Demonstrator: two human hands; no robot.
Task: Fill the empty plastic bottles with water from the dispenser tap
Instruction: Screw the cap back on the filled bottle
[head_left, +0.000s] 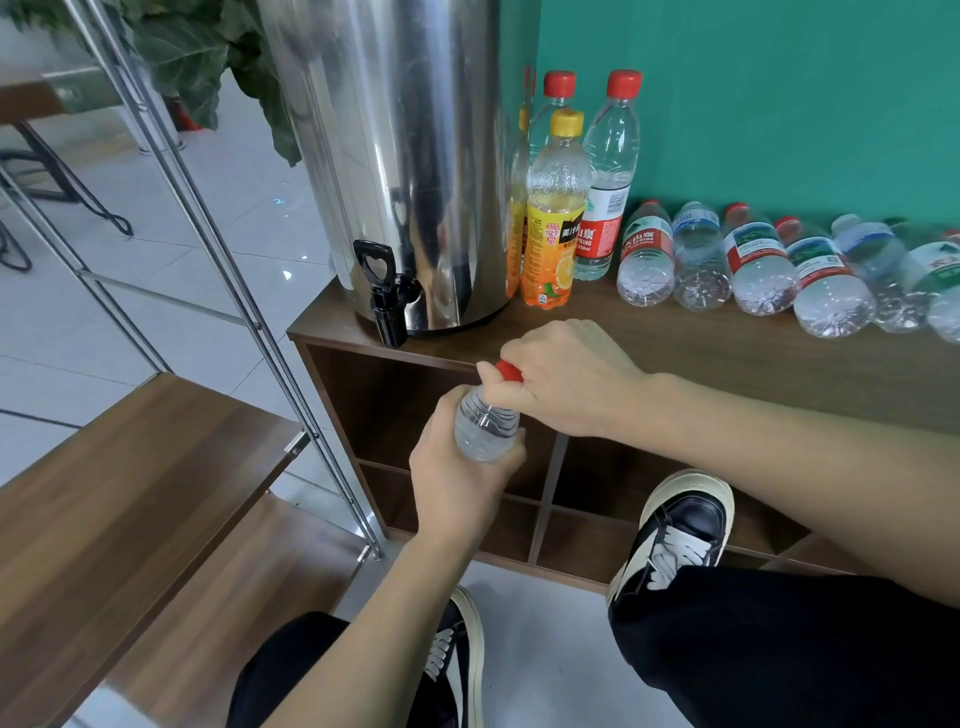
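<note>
At the centre of the frame my left hand (457, 488) wraps round the body of a clear plastic bottle (485, 428), holding it tilted with the neck toward the upper right. My right hand (566, 379) comes in from the right and curls over the red cap (508, 371), fingers pinching it. Just above the hands, the black dispenser tap (387, 296) juts from the steel urn (395, 156), which stands on the left end of the wooden shelf top (727, 353). Right of the urn stand an orange drink bottle (553, 218) and two red-capped water bottles (610, 176). Further right, a row of empty bottles (753, 265) lies on its side along the green wall (779, 104).
</note>
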